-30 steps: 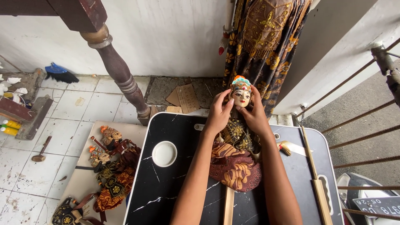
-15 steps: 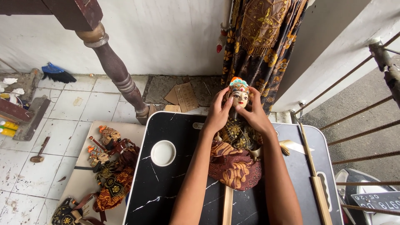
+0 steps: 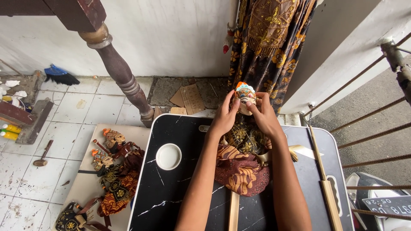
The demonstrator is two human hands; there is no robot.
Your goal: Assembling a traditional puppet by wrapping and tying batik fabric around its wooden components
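Cradling the puppet's head (image 3: 245, 96) between them, left hand (image 3: 224, 117) and right hand (image 3: 264, 117) both grip it (fingers curled close) above the black table (image 3: 180, 188), white dish (image 3: 168, 156) nearby.

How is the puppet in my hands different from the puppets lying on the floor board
The held puppet rests on the black table, both hands at its pale head; the floor puppets lie untouched in a heap. Its face is whitish; theirs look orange-brown. All wear patterned batik-style cloth.

Only sign-like thing around is a dark rectangular number plate (image 3: 390, 205) with pale characters, down in the bottom right corner.
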